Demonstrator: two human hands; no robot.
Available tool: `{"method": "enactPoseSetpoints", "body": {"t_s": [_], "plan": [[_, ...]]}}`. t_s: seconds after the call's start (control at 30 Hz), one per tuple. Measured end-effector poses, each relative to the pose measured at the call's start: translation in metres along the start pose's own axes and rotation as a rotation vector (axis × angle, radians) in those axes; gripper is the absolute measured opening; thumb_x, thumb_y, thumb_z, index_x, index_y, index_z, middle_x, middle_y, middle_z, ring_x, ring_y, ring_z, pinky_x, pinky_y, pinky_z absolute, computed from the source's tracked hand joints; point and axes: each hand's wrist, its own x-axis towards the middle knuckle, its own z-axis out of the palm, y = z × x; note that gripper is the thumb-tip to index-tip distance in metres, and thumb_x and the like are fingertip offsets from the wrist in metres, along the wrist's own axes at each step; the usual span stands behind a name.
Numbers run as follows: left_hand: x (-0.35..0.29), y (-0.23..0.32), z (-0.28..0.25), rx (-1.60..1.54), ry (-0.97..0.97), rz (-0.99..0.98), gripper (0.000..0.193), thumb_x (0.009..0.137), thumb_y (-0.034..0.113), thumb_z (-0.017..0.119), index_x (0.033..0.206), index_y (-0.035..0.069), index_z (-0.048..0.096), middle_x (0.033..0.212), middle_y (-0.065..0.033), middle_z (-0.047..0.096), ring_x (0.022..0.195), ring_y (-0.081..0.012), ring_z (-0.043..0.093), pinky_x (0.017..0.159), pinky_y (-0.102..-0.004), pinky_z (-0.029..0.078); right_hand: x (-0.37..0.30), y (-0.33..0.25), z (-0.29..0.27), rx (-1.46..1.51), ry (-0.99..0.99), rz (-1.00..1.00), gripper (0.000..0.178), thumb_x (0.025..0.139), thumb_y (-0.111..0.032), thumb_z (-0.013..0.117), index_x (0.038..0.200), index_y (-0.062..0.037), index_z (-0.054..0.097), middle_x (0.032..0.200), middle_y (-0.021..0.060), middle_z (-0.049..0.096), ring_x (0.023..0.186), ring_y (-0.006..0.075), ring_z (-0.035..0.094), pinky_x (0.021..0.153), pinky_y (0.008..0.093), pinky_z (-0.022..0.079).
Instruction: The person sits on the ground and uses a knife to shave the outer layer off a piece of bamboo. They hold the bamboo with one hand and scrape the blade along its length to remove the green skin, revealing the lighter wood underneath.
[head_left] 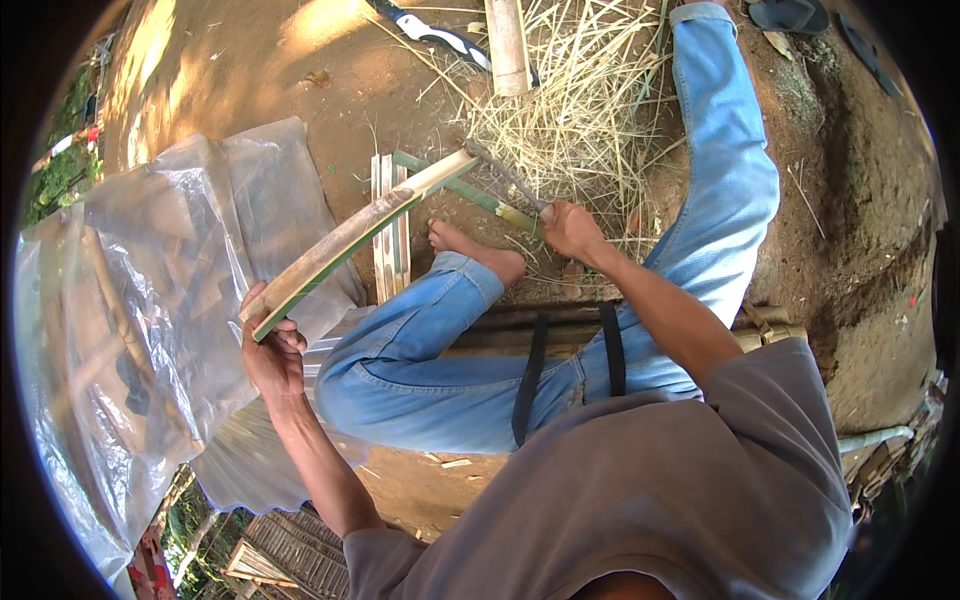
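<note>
My left hand (274,350) is closed around the near end of a long split bamboo piece (355,235), green on the outer side and pale on the cut side. The piece slants up and away to the right. My right hand (577,234) grips the handle of a knife (512,184). Its dark, narrow blade reaches up and left to the bamboo's far end and appears to meet it there. Beneath them, a green bamboo strip (478,195) lies on the ground, and several pale split strips (385,250) lie left of my bare foot (480,252).
Thin bamboo shavings (580,100) are heaped at the far middle, beside a bamboo length (508,50) and a black-and-white handled tool (440,36). Clear plastic sheeting (130,290) covers the left side. Sandals (790,14) lie at the far right. My jeans-clad legs (725,150) frame the work area.
</note>
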Motion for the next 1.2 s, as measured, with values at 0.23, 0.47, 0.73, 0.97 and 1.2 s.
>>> {"method": "enactPoseSetpoints", "body": {"t_s": [0.23, 0.47, 0.73, 0.97, 1.2], "plan": [[-0.023, -0.007, 0.009, 0.022, 0.051, -0.019, 0.043, 0.098, 0.013, 0.038, 0.139, 0.007, 0.049, 0.061, -0.0058, 0.059, 0.044, -0.0116, 0.054, 0.039, -0.0243, 0.048, -0.06, -0.055, -0.006, 0.032, -0.106, -0.326, 0.021, 0.086, -0.017, 0.06, 0.096, 0.0011, 0.064, 0.074, 0.026, 0.067, 0.066, 0.0395, 0.068, 0.064, 0.0477, 0.056], [-0.032, -0.016, 0.009, 0.059, 0.038, 0.002, 0.042, 0.1, 0.016, 0.039, 0.142, 0.009, 0.047, 0.064, -0.0046, 0.061, 0.046, -0.0085, 0.051, 0.041, -0.0212, 0.044, -0.052, -0.039, -0.011, -0.044, -0.058, -0.312, 0.023, 0.087, -0.02, 0.058, 0.094, 0.0016, 0.062, 0.074, 0.0274, 0.066, 0.068, 0.0404, 0.068, 0.063, 0.0491, 0.056], [-0.032, -0.015, 0.008, 0.032, 0.003, 0.026, 0.041, 0.098, 0.014, 0.039, 0.138, 0.008, 0.049, 0.062, -0.0075, 0.061, 0.046, -0.0115, 0.057, 0.04, -0.024, 0.049, -0.015, 0.01, -0.002, -0.054, -0.061, -0.139, 0.03, 0.087, -0.026, 0.06, 0.1, 0.0001, 0.063, 0.082, 0.0277, 0.068, 0.078, 0.0438, 0.068, 0.072, 0.0505, 0.054], [-0.029, -0.009, -0.007, 0.089, -0.03, -0.024, 0.033, 0.101, 0.019, 0.051, 0.127, 0.0, 0.051, 0.069, -0.0129, 0.064, 0.051, -0.0161, 0.06, 0.045, -0.0289, 0.053, 0.002, 0.023, 0.001, -0.008, 0.018, 0.047, 0.029, 0.086, -0.026, 0.062, 0.1, 0.0004, 0.066, 0.082, 0.0273, 0.068, 0.077, 0.0414, 0.068, 0.071, 0.0475, 0.053], [-0.048, -0.017, -0.014, 0.283, -0.071, -0.026, 0.033, 0.101, 0.022, 0.055, 0.118, -0.006, 0.052, 0.076, -0.0163, 0.064, 0.056, -0.0191, 0.062, 0.049, -0.0298, 0.053, -0.063, -0.069, -0.015, -0.012, -0.169, -0.393, 0.019, 0.082, -0.017, 0.064, 0.093, -0.0016, 0.062, 0.079, 0.0242, 0.068, 0.071, 0.038, 0.068, 0.069, 0.0491, 0.054]]}}
